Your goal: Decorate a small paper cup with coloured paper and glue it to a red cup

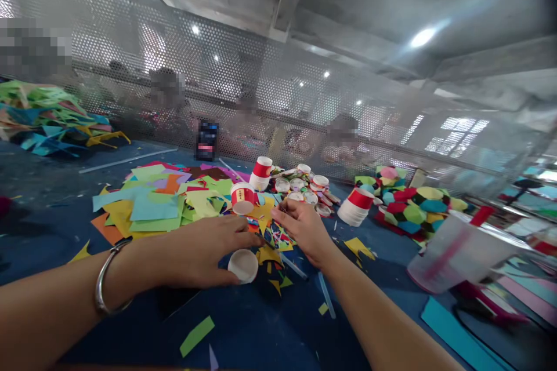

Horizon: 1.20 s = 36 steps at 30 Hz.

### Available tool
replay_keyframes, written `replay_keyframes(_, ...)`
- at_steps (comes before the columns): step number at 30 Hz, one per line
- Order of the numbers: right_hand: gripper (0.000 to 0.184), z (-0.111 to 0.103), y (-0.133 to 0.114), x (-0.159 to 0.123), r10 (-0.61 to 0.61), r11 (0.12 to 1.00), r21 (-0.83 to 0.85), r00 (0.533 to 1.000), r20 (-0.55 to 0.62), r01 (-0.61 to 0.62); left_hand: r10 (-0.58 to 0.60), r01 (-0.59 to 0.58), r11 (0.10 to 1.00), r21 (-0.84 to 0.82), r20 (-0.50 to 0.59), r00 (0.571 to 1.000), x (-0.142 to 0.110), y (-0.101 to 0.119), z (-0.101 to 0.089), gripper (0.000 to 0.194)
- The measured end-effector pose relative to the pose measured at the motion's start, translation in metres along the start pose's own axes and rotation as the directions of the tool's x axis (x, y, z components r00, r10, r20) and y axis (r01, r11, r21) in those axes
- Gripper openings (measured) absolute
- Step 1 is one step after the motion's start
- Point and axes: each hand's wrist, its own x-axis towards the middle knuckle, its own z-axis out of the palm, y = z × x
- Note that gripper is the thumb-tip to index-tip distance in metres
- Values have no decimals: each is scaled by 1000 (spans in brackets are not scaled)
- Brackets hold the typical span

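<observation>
My left hand (pixel 204 249), with a silver bangle on its wrist, has its thumb and index finger curved around a small white paper cup (pixel 242 266), whose round face points toward me. My right hand (pixel 302 229) is closed in a pinch above a heap of coloured paper scraps (pixel 278 237); a small dark bit shows at its fingertips, too small to name. Just beyond, a red and white paper cup (pixel 242 197) lies tilted between the two hands. Behind it stands a short stack of red and white cups (pixel 261 173).
Cut coloured paper (pixel 154 211) is piled at left. Further back are several filled cups (pixel 298 184) and a phone (pixel 206 139) against a perforated metal screen (pixel 209 69). At right are tilted stacked cups (pixel 355 207), paper balls (pixel 413 208) and a plastic drink cup with a straw (pixel 461 252).
</observation>
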Motion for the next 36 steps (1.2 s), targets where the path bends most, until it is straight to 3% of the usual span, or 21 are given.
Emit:
replay_keyframes(7,23,-3,7,-2,-33,922,-380,992,121,77,-50,51,999,-1,62,997,4,-4,0,43)
replay_keyframes(15,25,0,-4,-7,50,777,-626,986,157,60,-78,78,997,-5,14,997,8,6,8,34)
replay_keyframes(20,23,2,-4,-7,89,712,-701,982,165,53,-139,139,990,13,-44,989,14,6,12,37)
replay_keyframes(27,6,1,1,-6,148,677,-735,972,184,37,-383,365,919,-153,-117,916,17,-16,10,25)
replay_keyframes(36,24,-2,-1,-4,183,702,-712,966,184,2,-340,312,905,-290,-49,939,18,-32,8,24)
